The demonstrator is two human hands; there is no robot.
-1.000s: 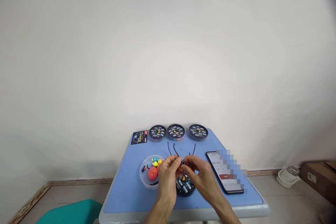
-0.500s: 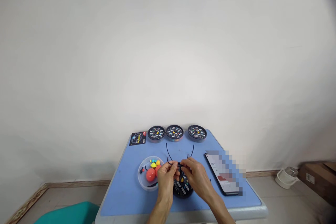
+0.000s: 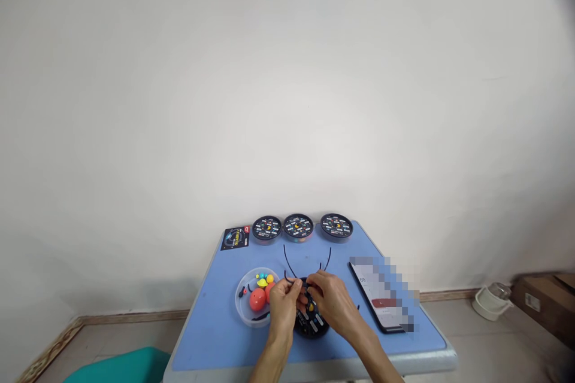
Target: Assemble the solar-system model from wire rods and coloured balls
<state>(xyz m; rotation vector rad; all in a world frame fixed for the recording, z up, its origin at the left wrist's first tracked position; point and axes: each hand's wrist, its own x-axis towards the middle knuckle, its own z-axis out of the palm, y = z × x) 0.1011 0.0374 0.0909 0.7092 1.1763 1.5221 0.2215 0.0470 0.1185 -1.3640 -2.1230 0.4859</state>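
Observation:
My left hand (image 3: 283,305) pinches part of a frame of thin black curved rods (image 3: 287,262), and its free ends stick up beyond my fingers. Close beside it, my right hand (image 3: 332,300) has its fingers closed on the same black rods; the exact spot it grips is hidden. Directly beneath both hands lies a black round disc (image 3: 312,326) with printed labels and a small yellow shape. To the left, a clear round tub (image 3: 240,310) holds red balls (image 3: 257,299), a yellow ringed ball (image 3: 262,282), smaller coloured balls and black pieces.
Three round containers with black printed lids (image 3: 267,228) line the back of the blue table (image 3: 211,329). A black printed card (image 3: 235,238) lies at the back left. On the right is a phone (image 3: 380,299), partly pixelated. A teal stool (image 3: 121,366) stands at lower left.
The view has shifted very slightly. Both hands stay at the rods over the disc, with only a small movement of the fingers.

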